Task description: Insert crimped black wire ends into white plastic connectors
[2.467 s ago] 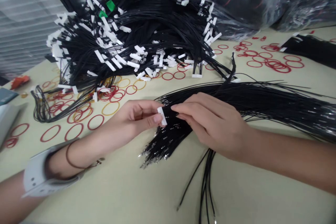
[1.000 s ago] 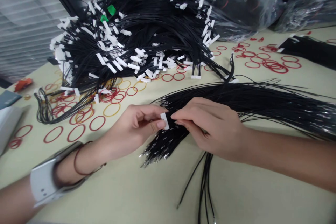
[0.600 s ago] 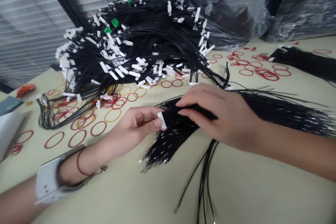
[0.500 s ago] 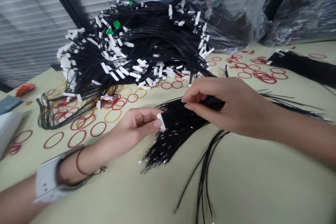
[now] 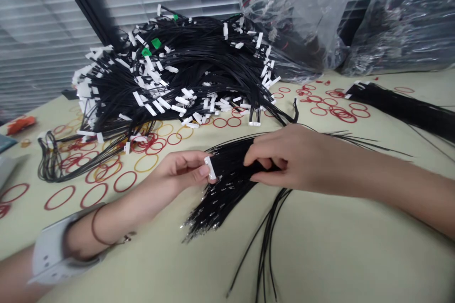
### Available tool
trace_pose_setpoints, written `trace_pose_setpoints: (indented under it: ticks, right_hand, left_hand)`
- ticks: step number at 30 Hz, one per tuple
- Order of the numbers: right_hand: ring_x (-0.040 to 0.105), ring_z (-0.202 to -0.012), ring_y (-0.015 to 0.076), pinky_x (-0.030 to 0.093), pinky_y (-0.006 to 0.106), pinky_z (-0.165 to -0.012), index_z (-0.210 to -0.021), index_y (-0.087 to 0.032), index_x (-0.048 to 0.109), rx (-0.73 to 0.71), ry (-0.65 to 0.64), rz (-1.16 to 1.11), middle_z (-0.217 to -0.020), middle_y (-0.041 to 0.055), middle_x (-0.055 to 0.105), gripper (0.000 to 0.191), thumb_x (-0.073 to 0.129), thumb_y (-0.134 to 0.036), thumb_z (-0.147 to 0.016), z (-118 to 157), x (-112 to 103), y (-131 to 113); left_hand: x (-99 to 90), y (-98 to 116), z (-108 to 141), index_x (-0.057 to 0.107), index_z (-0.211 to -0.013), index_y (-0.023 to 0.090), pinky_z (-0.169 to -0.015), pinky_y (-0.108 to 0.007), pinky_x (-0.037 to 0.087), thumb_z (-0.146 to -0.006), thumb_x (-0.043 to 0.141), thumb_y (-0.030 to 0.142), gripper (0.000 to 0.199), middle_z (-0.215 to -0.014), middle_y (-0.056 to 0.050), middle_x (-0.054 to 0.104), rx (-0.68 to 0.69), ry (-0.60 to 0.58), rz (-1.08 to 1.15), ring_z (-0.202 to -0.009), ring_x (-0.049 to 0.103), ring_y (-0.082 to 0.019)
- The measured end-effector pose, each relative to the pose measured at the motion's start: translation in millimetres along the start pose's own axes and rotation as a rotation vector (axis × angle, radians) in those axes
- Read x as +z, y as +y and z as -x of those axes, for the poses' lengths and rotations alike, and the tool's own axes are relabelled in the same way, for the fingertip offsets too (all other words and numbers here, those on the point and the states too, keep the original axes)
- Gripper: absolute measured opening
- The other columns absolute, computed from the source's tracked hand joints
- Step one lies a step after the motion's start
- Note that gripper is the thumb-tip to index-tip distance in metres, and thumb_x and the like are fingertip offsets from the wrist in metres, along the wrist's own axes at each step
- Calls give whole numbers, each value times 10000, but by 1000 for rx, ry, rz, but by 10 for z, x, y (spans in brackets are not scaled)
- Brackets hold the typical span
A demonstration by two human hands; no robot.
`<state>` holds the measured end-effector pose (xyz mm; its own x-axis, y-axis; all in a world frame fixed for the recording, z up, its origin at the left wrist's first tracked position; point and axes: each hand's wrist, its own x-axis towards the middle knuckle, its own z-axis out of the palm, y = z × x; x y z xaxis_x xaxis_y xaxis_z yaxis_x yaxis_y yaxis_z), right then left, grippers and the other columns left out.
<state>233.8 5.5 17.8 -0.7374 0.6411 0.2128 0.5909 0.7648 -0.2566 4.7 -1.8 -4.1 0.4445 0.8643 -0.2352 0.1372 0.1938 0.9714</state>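
Observation:
Between thumb and fingers, my left hand (image 5: 186, 170) pinches a small white connector (image 5: 210, 168) at the left side of a bundle of black wires (image 5: 223, 189). The bundle lies on the table with its shiny metal tips fanned toward the lower left. My right hand (image 5: 284, 158) is over the bundle's upper part, thumb and index finger apart and other fingers curled. Whether a wire is between them cannot be made out. A few loose black wires (image 5: 265, 246) trail toward the front edge from under that hand.
Behind the hands rises a large pile of black cables (image 5: 213, 57) with white connectors. Red rubber bands (image 5: 125, 182) lie scattered on the pale table (image 5: 142, 265). Plastic bags (image 5: 302, 23) stand at the back right, near another black wire bundle (image 5: 401, 106).
My right hand has moved down closer to the bundle, its thumb and index finger now wider apart. My left hand still holds the connector. The whole view has shifted slightly.

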Motion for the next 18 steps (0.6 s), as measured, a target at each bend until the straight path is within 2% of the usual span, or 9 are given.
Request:
trace_pose_setpoints:
  ticks: [3, 5, 12, 18]
  right_hand:
    - [508, -610, 76, 338, 203, -517, -908, -208, 569, 27, 79, 99, -771, -31, 565, 133, 524, -225, -785, -20, 139, -70]
    - [526, -647, 90, 353, 214, -538, -934, -197, 560, 34, 125, 140, -801, -10, 560, 145, 482, -232, -817, -22, 218, -81]
    - [480, -656, 94, 368, 218, -577, -797, -154, 542, -20, 190, 118, -776, 13, 515, 119, 427, -165, -826, -26, 279, -92]
    - [444, -662, 119, 370, 246, -603, -746, -137, 498, 10, 186, 181, -760, 35, 493, 68, 446, -125, -789, -36, 299, -114]
  left_hand:
    - [-15, -6, 2, 633, -823, 153, -650, -186, 410, -760, 594, 226, 104, -745, -12, 637, -8, -15, 15, -697, 562, -107]
    - [-18, 1, 4, 633, -803, 146, -636, -175, 406, -753, 602, 225, 98, -728, -8, 634, -8, -32, 38, -679, 558, -98]
    - [8, 41, 21, 618, -760, 138, -605, -181, 389, -770, 577, 191, 67, -699, -2, 621, -28, -38, 58, -654, 546, -100]
    - [5, 38, 27, 609, -767, 138, -609, -188, 384, -757, 590, 208, 73, -704, 2, 616, -65, -9, 53, -661, 544, -103]
